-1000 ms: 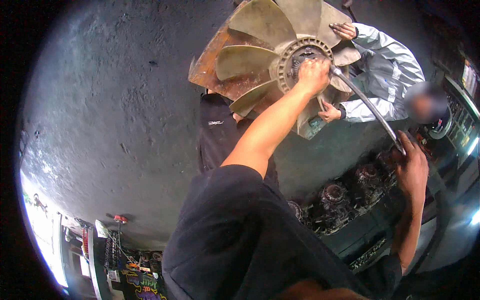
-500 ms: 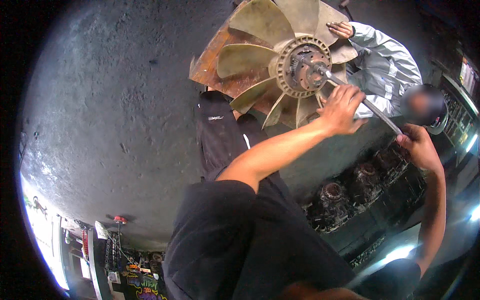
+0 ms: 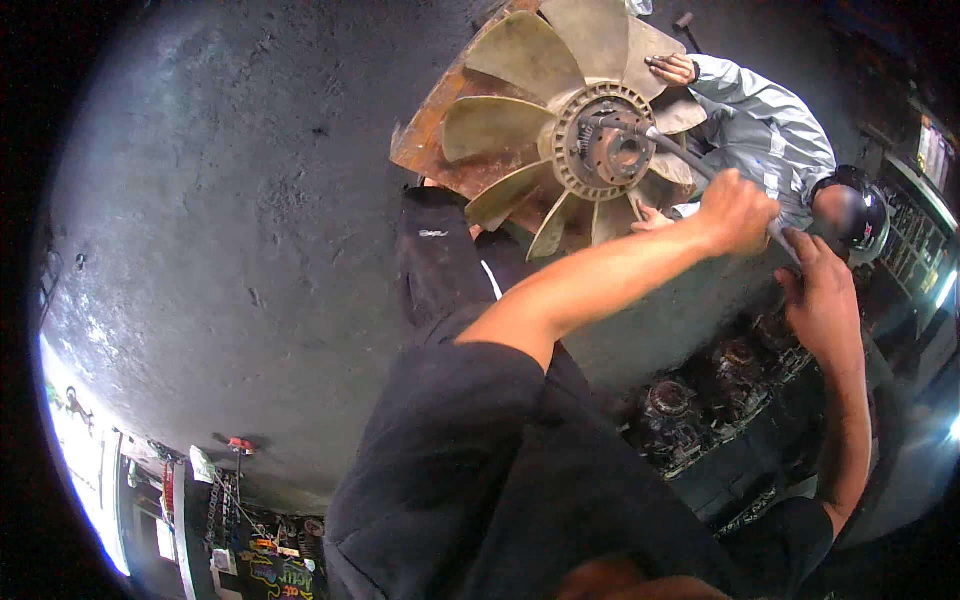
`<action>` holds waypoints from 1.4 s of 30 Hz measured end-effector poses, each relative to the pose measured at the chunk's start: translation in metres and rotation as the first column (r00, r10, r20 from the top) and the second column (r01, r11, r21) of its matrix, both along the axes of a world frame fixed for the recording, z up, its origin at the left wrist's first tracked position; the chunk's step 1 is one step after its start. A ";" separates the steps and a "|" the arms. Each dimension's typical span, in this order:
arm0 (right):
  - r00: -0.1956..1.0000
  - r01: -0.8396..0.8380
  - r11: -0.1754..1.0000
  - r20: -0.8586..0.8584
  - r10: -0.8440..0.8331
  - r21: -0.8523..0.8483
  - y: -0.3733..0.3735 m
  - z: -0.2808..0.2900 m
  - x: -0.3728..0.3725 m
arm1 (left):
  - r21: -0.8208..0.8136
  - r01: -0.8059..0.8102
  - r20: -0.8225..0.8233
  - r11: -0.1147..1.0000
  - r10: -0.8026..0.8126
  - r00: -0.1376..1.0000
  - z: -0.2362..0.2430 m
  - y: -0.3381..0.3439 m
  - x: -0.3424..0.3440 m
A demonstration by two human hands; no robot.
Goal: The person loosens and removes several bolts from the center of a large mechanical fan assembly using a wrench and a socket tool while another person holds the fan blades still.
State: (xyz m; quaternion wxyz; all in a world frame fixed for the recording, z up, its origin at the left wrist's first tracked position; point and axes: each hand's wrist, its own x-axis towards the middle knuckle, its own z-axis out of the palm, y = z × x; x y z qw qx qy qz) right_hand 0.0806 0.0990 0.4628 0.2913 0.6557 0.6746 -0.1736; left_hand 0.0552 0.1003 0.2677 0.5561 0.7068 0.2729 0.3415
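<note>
A large fan with several pale, dirty blades faces me, its round metal hub at the centre. A long metal bar runs from the hub toward the lower right. My left hand is closed in a fist around the bar, short of its outer end. Close beside it, my right hand has its fingers curled over the bar's end part. A co-worker's hand lies on an upper right blade. The co-worker's other hand touches the lower right of the fan.
Behind the fan is a rusty orange metal plate. The co-worker in a grey jacket and dark cap crouches at the right. Greasy metal engine parts stand in a row at lower right. A dark, worn floor stretches left.
My left hand has slid outward along the bar, closer to my right hand. The bar's outer end has swung slightly upward. The co-worker's hands stay on the fan.
</note>
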 end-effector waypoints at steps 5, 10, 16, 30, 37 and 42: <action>0.986 -0.124 0.971 -0.089 0.145 0.204 0.001 -0.002 0.042 | -0.100 0.015 0.081 0.995 -0.006 0.997 0.006 0.015 0.002; 0.919 0.372 0.927 -0.159 -0.362 0.038 0.031 -0.001 0.026 | -0.083 -0.466 0.139 0.881 0.474 0.870 0.021 -0.014 0.002; 0.982 -0.157 0.965 -0.071 0.176 0.212 0.004 0.010 0.029 | -0.199 0.358 0.065 0.912 -0.352 0.934 0.022 0.046 -0.013; 0.976 0.034 0.916 -0.213 0.056 0.400 0.001 0.003 0.065 | -0.165 0.057 0.228 0.985 -0.018 0.973 0.039 0.048 0.001; 0.982 0.096 0.879 -0.190 -0.006 0.467 0.008 -0.004 0.034 | -0.054 -0.333 0.134 0.941 0.337 0.932 0.019 0.013 0.012; 0.999 0.050 0.930 -0.029 -0.043 0.363 0.002 0.001 0.072 | -0.201 -0.042 0.080 0.979 0.059 0.995 0.039 0.030 0.019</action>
